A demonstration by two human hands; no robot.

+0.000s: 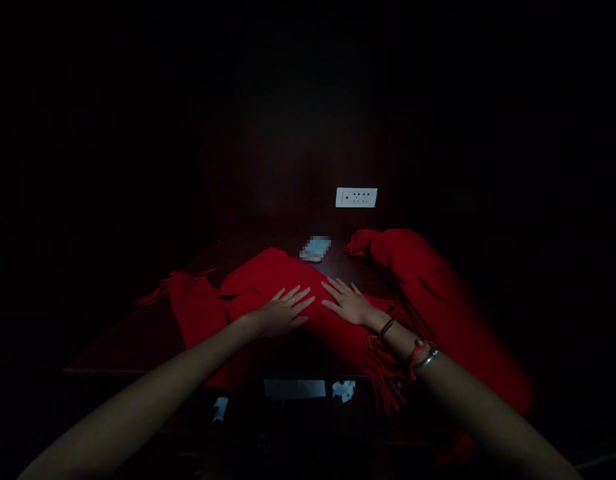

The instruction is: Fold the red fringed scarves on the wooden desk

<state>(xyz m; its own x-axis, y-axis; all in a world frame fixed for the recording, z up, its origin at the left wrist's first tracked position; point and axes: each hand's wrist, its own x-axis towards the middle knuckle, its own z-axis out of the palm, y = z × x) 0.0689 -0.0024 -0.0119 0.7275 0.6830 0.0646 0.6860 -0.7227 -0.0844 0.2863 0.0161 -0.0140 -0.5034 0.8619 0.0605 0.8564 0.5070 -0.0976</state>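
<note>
A red scarf (pixel 268 272) with fringed ends lies folded over on the dark table, its right fringe hanging past the front edge. My left hand (pixel 284 312) rests flat on the middle of it, fingers spread, a ring on one finger. Just to the right, my right hand (pixel 349 303) also lies flat on the scarf with its fingers apart. Bracelets circle my right wrist. Neither hand grasps the cloth.
Another red cloth (pixel 428 280) lies bunched along the right side. Behind the scarf is a pale, blurred flat object (pixel 316 249). A white socket plate (pixel 357 197) is on the back wall. Pale pieces (pixel 294 389) show below the front edge of the table (pixel 123 353).
</note>
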